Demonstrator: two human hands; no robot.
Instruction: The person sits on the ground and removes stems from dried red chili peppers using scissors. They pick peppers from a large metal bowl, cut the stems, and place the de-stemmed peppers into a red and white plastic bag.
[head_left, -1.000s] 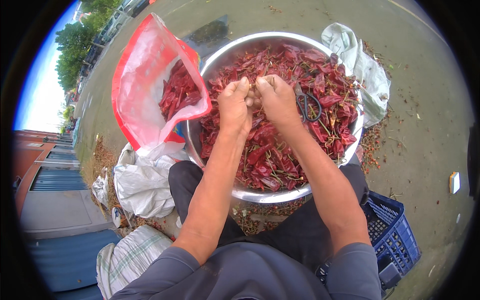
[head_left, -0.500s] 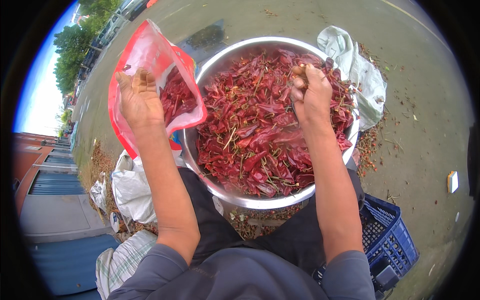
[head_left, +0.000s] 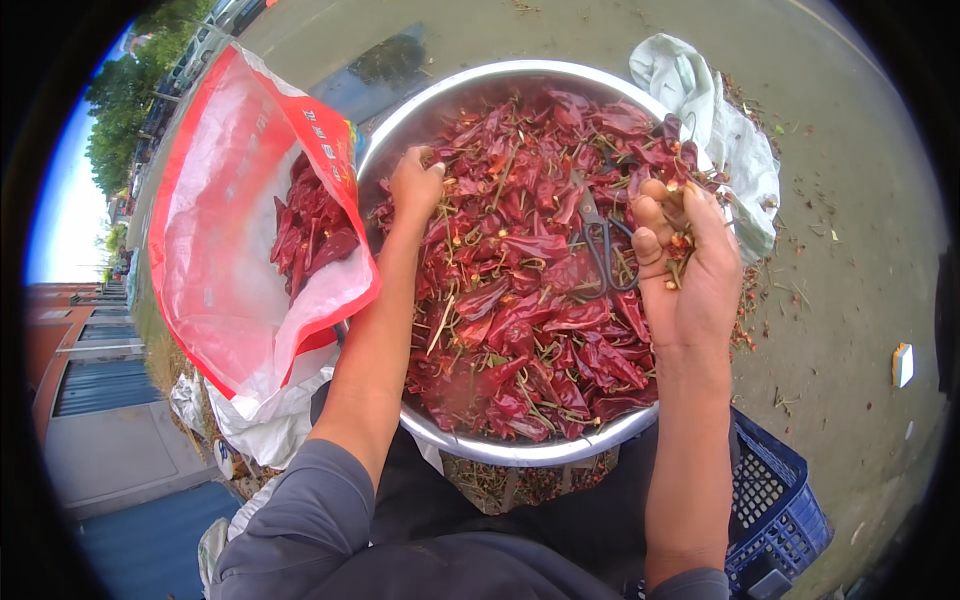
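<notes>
A steel basin (head_left: 437,431) holds a heap of dried red peppers (head_left: 530,340) with pale stems. My left hand (head_left: 415,185) is at the heap's left side, fingers curled, whatever they hold hidden. My right hand (head_left: 685,265) is turned palm up at the basin's right edge, fingers bent around several small stems with caps. Black-handled scissors (head_left: 605,260) lie on the peppers just left of it. Left of the basin, a red and white plastic sack (head_left: 205,240) stands open with dark red peppers (head_left: 310,220) inside.
White woven sacks (head_left: 740,160) lie right of the basin and at lower left. A blue plastic crate (head_left: 790,510) sits at lower right. A small white and yellow object (head_left: 902,365) lies on the concrete ground (head_left: 835,300). Buildings (head_left: 110,450), parked vehicles and trees (head_left: 120,120) are at left.
My left hand has moved from over the sack into the basin's left side. My right hand has lowered and turned palm up, showing stems. The scissors, mostly hidden half a second ago, are visible.
</notes>
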